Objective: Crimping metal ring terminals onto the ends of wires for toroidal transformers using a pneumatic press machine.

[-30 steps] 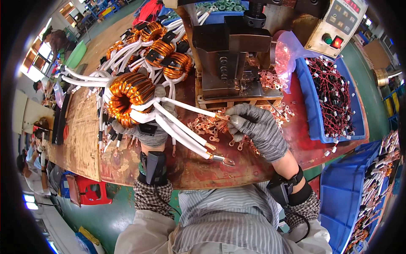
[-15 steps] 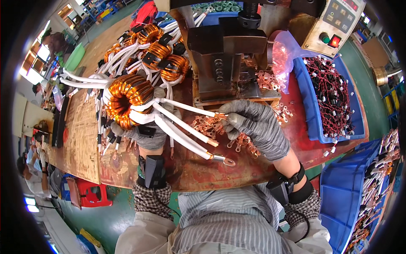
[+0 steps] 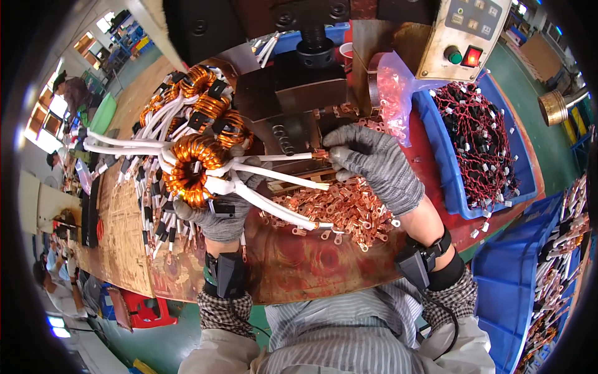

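A copper-wound ring coil (image 3: 208, 151) with white-sleeved leads is held in my gloved left hand (image 3: 223, 219), fingers wrapped around its underside. Some leads stretch left; others point right toward my right hand. My gloved right hand (image 3: 377, 167) pinches a copper terminal lug (image 3: 320, 154) at the tip of the uppermost right-hand lead (image 3: 283, 158). Below it, the middle lead (image 3: 280, 175) ends in bare copper strands. The lowest lead (image 3: 274, 208) has its tip over the loose lugs. The pinched lug is close to the front of a dark press (image 3: 280, 103).
Loose copper lugs (image 3: 355, 215) are heaped before the press. More coils (image 3: 212, 109) lie behind my left hand. A control box (image 3: 458, 40) with a lit red switch hangs at upper right. Blue bins hold red-black wires (image 3: 476, 146) and white leads (image 3: 557, 274).
My hands have carried the coil and the pinched lug farther forward, nearer the press. More of the lug heap now shows below the leads. The view has shifted as well.
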`<state>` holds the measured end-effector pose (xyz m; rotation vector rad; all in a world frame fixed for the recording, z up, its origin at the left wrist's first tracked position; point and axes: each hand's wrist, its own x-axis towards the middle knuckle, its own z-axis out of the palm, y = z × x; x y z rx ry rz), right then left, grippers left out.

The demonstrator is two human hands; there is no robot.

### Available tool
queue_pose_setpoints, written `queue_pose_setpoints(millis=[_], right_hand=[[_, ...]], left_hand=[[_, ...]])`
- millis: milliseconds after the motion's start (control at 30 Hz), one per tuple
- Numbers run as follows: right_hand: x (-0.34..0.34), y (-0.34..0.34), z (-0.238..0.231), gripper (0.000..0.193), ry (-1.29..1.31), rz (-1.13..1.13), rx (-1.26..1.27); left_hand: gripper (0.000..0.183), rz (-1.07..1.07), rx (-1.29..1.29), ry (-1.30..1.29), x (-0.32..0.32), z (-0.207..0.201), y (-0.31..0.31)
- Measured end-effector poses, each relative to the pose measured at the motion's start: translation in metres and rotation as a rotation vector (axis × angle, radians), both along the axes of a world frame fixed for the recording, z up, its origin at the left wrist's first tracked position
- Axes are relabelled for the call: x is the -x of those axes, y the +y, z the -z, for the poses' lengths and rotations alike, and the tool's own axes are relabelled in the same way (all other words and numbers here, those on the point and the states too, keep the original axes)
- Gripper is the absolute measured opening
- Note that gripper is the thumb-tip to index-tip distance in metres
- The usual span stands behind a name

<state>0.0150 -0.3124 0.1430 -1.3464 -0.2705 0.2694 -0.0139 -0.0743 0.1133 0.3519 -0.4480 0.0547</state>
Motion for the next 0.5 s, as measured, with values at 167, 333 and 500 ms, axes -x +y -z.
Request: queue_pose_setpoints(millis=[167,333,500], right_hand=[[-0.01,0.0,-0.001,0.017,0.03,0.016,-0.032],[-0.016,0.002,-0.001,0.018,0.034,0.011,-0.008],[-0.018,0.002,-0.003,0.019,0.064,0.058,-0.041]], left_hand=[[0.101,0.046,0.036,0.066,-0.006,0.001,-0.004],[0.098,-0.022,0.047,0.2,-0.004,0.011,0.005],[0.098,0.013,-0.051,0.146,-0.008,0.011,0.009]])
